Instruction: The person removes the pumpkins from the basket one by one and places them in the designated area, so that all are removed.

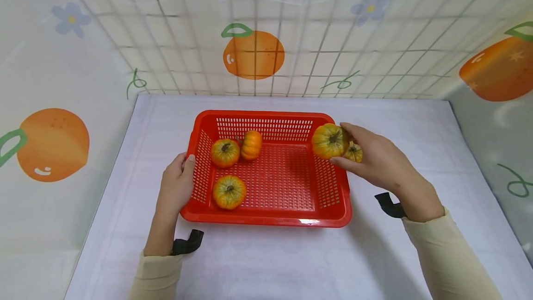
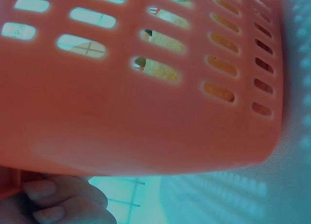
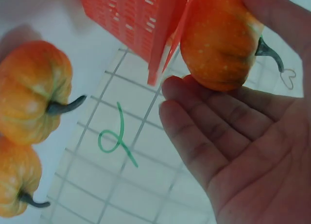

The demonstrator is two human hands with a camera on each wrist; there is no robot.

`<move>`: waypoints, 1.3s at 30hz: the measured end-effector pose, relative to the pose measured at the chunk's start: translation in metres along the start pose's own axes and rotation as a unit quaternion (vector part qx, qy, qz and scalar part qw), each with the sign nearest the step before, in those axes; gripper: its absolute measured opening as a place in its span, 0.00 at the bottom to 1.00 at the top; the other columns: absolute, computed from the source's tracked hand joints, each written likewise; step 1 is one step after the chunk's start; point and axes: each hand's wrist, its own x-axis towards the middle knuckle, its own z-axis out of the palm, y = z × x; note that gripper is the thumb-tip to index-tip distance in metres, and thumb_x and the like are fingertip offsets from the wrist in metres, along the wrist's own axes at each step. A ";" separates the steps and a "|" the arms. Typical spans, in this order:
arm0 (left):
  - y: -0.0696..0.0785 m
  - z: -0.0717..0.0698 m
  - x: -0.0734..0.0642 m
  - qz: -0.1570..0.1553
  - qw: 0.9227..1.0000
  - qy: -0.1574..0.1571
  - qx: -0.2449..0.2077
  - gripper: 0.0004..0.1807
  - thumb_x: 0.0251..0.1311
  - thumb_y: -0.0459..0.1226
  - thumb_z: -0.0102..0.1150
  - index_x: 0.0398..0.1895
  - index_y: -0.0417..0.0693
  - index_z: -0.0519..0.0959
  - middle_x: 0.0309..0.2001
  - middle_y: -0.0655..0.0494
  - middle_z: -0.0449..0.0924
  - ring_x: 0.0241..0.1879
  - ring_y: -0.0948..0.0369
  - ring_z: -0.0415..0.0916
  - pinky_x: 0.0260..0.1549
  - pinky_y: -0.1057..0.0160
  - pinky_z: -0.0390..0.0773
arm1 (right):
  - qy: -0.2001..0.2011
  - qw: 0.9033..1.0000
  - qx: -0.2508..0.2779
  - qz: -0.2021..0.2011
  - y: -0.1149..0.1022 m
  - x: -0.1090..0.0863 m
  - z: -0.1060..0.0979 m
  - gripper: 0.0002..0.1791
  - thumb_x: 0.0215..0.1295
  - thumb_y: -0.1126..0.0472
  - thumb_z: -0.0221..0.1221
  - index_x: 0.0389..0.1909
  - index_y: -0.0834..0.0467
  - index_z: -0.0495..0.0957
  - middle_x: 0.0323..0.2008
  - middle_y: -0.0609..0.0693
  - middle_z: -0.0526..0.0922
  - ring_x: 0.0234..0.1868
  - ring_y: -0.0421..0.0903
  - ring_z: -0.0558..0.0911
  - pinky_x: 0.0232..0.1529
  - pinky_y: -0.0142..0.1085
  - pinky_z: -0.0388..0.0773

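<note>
My left hand [image 1: 176, 183] grips the left rim of a red plastic basket [image 1: 266, 220]; its curled fingers [image 2: 73, 204] show below the basket wall in the left wrist view. Three small orange pumpkins lie inside: one at the back left [image 1: 225, 153], one tipped on its side [image 1: 251, 145], one at the front left [image 1: 229, 192]. Over the basket's right rim, my right hand [image 1: 376, 159] holds another pumpkin [image 1: 329, 141] between thumb and fingers, its dark stem showing. The right wrist view shows this held pumpkin [image 3: 218, 39] close beside the basket's edge.
Two more pumpkins, an upper one [image 3: 34, 93] and a lower one [image 3: 19, 178], sit on the table right of the basket; the right hand mostly hides them in the head view. A white cloth covers the table [image 1: 266, 263]. Printed curtains [image 1: 187, 36] stand behind and at both sides.
</note>
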 end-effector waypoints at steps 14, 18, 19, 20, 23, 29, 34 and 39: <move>-0.001 0.000 0.001 -0.005 1.000 -0.001 -0.001 0.30 0.82 0.55 0.40 0.73 0.46 0.71 0.52 0.45 0.83 0.44 0.50 0.82 0.41 0.53 0.88 | 0.049 0.998 0.016 0.025 0.026 -0.028 -0.006 0.47 0.63 0.47 0.74 0.75 0.64 0.65 0.62 0.67 0.78 0.59 0.67 0.78 0.54 0.67 0.77; -0.001 0.000 0.000 -0.008 1.000 -0.001 0.000 0.30 0.82 0.55 0.40 0.73 0.47 0.71 0.52 0.46 0.83 0.44 0.50 0.82 0.41 0.53 0.87 | 0.067 0.997 0.017 0.032 0.038 -0.037 -0.005 0.46 0.64 0.47 0.74 0.75 0.64 0.65 0.62 0.69 0.77 0.58 0.68 0.78 0.54 0.68 0.76; -0.001 0.000 0.000 -0.008 1.000 0.000 -0.001 0.30 0.82 0.55 0.41 0.73 0.47 0.71 0.52 0.46 0.83 0.44 0.50 0.82 0.41 0.53 0.87 | 0.072 0.997 0.021 0.036 0.041 -0.039 -0.005 0.46 0.64 0.47 0.74 0.75 0.64 0.65 0.63 0.68 0.77 0.59 0.69 0.78 0.55 0.68 0.75; -0.001 0.000 0.000 -0.009 1.000 -0.001 -0.001 0.30 0.82 0.55 0.41 0.73 0.47 0.71 0.52 0.46 0.83 0.44 0.50 0.82 0.41 0.53 0.88 | 0.077 0.996 0.023 0.042 0.044 -0.041 -0.005 0.46 0.64 0.47 0.73 0.75 0.63 0.65 0.63 0.68 0.77 0.59 0.69 0.78 0.55 0.69 0.75; -0.001 0.000 0.000 -0.011 1.000 -0.001 -0.001 0.30 0.82 0.55 0.41 0.73 0.47 0.71 0.52 0.46 0.83 0.44 0.50 0.82 0.41 0.54 0.88 | 0.085 0.994 0.029 0.060 0.053 -0.047 -0.004 0.47 0.64 0.46 0.73 0.76 0.63 0.63 0.65 0.69 0.75 0.60 0.71 0.77 0.55 0.70 0.74; -0.001 0.001 0.000 -0.012 1.000 -0.001 -0.001 0.30 0.82 0.55 0.41 0.74 0.47 0.70 0.53 0.46 0.83 0.45 0.50 0.82 0.42 0.53 0.88 | 0.081 0.991 0.036 0.104 0.073 -0.055 0.001 0.51 0.66 0.43 0.71 0.78 0.67 0.58 0.66 0.72 0.72 0.61 0.75 0.75 0.54 0.71 0.75; -0.001 0.001 0.000 -0.012 1.000 -0.002 0.001 0.30 0.82 0.55 0.41 0.75 0.47 0.69 0.54 0.46 0.82 0.46 0.50 0.82 0.43 0.52 0.87 | 0.074 0.987 0.035 0.135 0.089 -0.060 0.002 0.53 0.68 0.39 0.68 0.79 0.68 0.55 0.66 0.75 0.70 0.61 0.77 0.73 0.55 0.73 0.72; -0.002 0.002 0.000 -0.011 1.000 0.000 -0.001 0.30 0.82 0.54 0.41 0.74 0.47 0.70 0.53 0.46 0.83 0.45 0.50 0.82 0.42 0.52 0.88 | 0.080 0.985 0.035 0.149 0.101 -0.065 0.005 0.52 0.69 0.40 0.67 0.78 0.69 0.56 0.66 0.76 0.69 0.61 0.78 0.73 0.54 0.73 0.72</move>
